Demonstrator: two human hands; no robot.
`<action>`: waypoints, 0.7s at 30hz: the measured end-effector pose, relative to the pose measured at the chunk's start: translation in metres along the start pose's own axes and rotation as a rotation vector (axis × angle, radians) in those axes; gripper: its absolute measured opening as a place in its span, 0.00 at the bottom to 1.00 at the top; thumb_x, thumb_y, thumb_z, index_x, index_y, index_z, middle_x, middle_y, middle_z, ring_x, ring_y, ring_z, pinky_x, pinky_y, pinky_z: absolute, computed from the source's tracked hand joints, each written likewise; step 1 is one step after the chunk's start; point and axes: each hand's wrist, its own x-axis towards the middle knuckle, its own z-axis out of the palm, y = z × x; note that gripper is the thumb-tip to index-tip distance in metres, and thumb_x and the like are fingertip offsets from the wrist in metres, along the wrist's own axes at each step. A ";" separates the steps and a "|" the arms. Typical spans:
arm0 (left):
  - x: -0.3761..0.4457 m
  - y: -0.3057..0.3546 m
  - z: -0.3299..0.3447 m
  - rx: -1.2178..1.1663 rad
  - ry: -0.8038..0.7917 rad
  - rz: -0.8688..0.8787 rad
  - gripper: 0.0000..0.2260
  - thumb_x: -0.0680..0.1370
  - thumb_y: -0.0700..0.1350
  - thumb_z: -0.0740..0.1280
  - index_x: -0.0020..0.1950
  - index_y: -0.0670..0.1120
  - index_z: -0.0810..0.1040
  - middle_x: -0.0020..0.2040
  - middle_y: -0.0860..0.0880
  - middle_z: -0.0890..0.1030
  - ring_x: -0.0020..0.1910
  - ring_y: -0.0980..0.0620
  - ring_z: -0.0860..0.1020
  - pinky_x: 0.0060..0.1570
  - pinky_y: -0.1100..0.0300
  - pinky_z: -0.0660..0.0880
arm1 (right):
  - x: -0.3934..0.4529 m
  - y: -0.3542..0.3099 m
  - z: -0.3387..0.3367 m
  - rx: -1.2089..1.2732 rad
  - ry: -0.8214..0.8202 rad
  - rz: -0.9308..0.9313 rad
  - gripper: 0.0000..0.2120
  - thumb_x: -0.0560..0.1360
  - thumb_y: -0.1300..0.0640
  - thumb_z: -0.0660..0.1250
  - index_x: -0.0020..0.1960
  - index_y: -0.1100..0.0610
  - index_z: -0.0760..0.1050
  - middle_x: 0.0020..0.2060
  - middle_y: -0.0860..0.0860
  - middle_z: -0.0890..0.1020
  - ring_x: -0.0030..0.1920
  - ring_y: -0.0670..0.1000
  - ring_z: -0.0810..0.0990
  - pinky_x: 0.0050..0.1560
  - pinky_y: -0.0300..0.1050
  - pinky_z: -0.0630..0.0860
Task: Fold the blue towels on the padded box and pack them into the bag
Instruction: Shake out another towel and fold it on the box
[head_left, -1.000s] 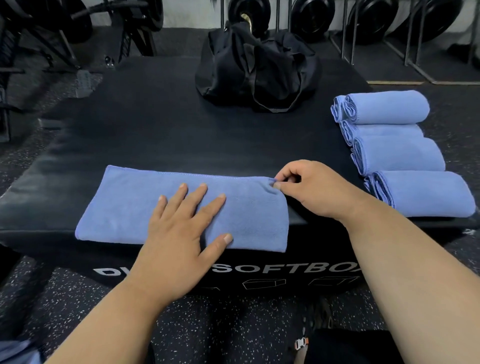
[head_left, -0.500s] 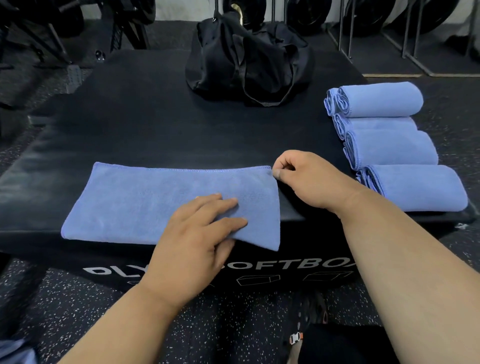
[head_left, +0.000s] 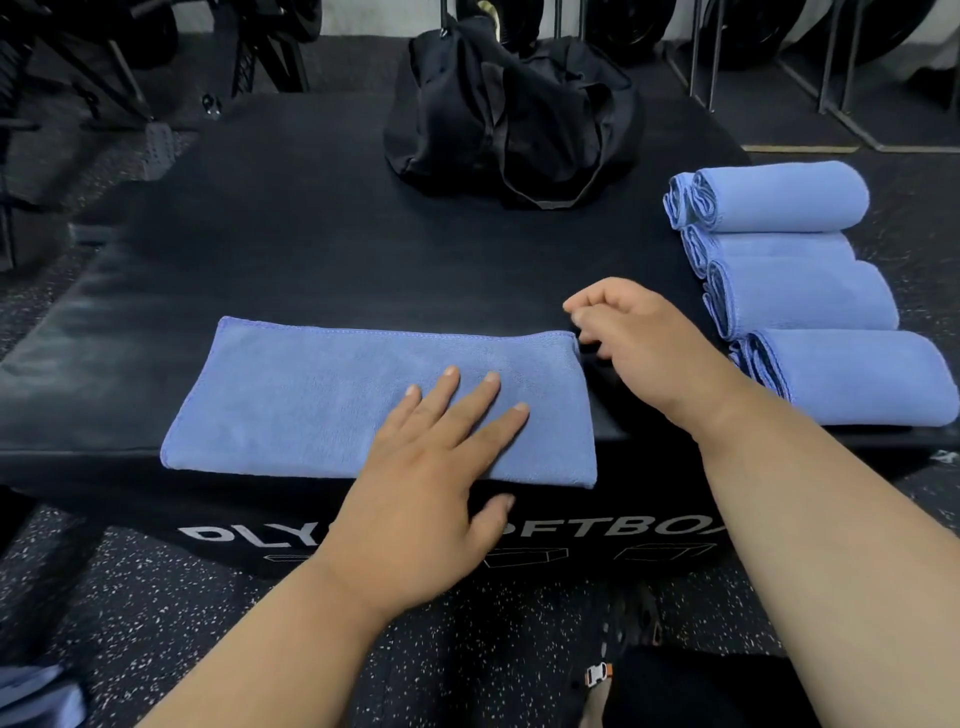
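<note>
A: Where's the towel (head_left: 322, 400)?
B: Along the box's (head_left: 311, 249) front edge, long axis left to right.
A: The hands?
B: Left hand (head_left: 436, 467) flat on its right half, fingers straight. Right hand (head_left: 639, 338) nearer the far right corner, loosely curled, grasping nothing.

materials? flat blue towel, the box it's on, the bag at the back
Flat towel: likely microfibre or fine terry, going by its matte, short fuzzy nap and stitched hem.
Padded box: looks like black vinyl or faux leather over foam, from the dull sheen, rounded edges and printed lettering.
Bag: soft black woven fabric, probably nylon or polyester; it slumps and creases, with webbing straps.
</note>
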 end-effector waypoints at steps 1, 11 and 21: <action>0.001 0.002 -0.002 0.001 -0.017 -0.020 0.34 0.78 0.65 0.63 0.84 0.60 0.62 0.85 0.56 0.57 0.86 0.48 0.49 0.83 0.44 0.48 | -0.002 0.001 0.003 -0.024 -0.025 -0.018 0.05 0.77 0.45 0.69 0.51 0.43 0.81 0.42 0.47 0.84 0.41 0.45 0.81 0.48 0.46 0.77; -0.007 -0.042 -0.041 0.040 -0.040 -0.405 0.37 0.75 0.78 0.40 0.81 0.69 0.61 0.87 0.55 0.51 0.85 0.45 0.44 0.81 0.38 0.41 | -0.005 0.006 0.014 -0.309 0.078 -0.086 0.10 0.78 0.51 0.72 0.59 0.43 0.78 0.38 0.46 0.81 0.40 0.45 0.79 0.46 0.48 0.78; -0.034 -0.110 -0.069 0.009 0.165 -0.819 0.26 0.84 0.67 0.51 0.77 0.61 0.72 0.83 0.48 0.64 0.83 0.38 0.57 0.79 0.32 0.54 | -0.019 -0.008 0.021 -0.496 0.062 0.052 0.18 0.72 0.40 0.74 0.42 0.54 0.76 0.41 0.44 0.77 0.39 0.47 0.77 0.38 0.44 0.71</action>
